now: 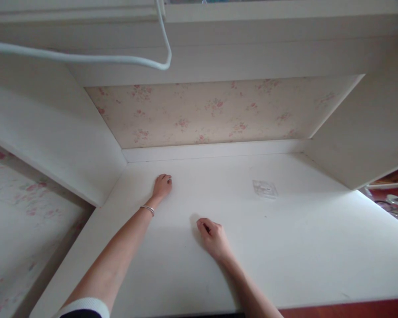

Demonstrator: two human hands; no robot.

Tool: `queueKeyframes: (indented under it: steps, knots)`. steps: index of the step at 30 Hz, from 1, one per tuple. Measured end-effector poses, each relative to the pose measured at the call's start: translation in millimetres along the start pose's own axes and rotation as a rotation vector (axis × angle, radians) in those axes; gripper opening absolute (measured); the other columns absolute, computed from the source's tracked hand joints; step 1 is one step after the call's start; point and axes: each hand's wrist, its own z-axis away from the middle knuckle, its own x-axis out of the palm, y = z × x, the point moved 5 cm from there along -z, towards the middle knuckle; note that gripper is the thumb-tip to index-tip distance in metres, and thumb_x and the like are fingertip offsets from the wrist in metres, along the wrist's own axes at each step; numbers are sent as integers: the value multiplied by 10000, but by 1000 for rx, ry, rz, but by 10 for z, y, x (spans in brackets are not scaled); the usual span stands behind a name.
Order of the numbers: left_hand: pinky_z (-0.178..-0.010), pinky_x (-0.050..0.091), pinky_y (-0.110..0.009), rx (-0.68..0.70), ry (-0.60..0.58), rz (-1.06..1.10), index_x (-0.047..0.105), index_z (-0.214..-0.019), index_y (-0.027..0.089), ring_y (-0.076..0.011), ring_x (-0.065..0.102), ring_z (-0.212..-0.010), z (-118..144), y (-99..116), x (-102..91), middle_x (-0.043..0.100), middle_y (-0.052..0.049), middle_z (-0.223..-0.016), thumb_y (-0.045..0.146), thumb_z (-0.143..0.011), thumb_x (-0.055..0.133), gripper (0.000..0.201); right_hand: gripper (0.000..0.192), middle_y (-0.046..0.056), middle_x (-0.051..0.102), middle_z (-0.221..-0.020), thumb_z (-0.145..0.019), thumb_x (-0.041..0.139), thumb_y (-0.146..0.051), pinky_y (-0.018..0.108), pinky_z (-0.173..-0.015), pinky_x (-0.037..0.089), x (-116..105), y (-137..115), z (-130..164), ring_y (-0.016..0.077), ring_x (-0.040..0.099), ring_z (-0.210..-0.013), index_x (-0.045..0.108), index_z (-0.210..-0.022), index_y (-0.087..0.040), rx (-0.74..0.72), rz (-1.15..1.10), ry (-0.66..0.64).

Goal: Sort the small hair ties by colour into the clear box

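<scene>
My left hand (162, 185), with a silver bracelet (148, 209) at the wrist, rests on the white desktop (305, 247) toward its back left. Its fingers are curled in, and whatever they may hold is hidden. Nearer to me, around the middle of the desktop, my right hand (212, 236) is closed with thumb and fingers together. I cannot make out anything between them. To the right of both hands lies a small clear plastic bag (264, 189), apart from them, with something small and pale in it.
White side panels (361, 119) bound the desktop left and right. A shelf (252, 31) crosses overhead, and a white cable or tube (86, 57) hangs in front of it. Floral wallpaper (215, 110) covers the back. Beyond the right edge is a red patterned surface (391, 198) with objects on it.
</scene>
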Motion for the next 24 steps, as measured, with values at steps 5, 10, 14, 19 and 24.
queueKeyframes:
  steps: [5,10,14,19,24]
  knots:
    - [-1025,357,-331,182,-63,116,654,-1021,184,-192,494,-1143,379,512,156,584,-76,-1186,229,-823,487,263,320,-12,546,-585,-886,399,-364,190,-518,324,25,17,1,99,472,-531,657,-832,-183,-14,11,6]
    - [-990,402,-305,348,-120,355,655,-1005,196,-170,535,-1097,732,993,131,612,-52,-1142,260,-810,550,230,309,-2,596,-638,-883,405,-368,190,-544,349,30,1,30,107,511,-564,654,-842,-191,-25,12,5]
    - [-888,471,-293,238,-21,505,646,-952,181,-151,595,-956,714,860,-74,647,-47,-1003,218,-844,482,200,316,13,632,-694,-880,394,-367,198,-574,373,11,-29,60,120,542,-604,659,-848,-197,-23,18,3]
    - [-805,502,-290,231,-119,369,644,-961,174,-148,607,-816,787,590,-182,630,-54,-964,209,-797,536,199,319,10,629,-680,-871,400,-376,199,-568,380,5,-44,72,118,538,-591,663,-856,-196,-17,3,0]
    - [-863,473,-284,401,-259,285,630,-1050,205,-174,573,-960,1059,731,-150,604,-56,-1036,258,-765,602,291,317,1,607,-651,-868,398,-368,195,-555,370,24,-43,80,110,513,-570,663,-843,-195,-43,30,-5]
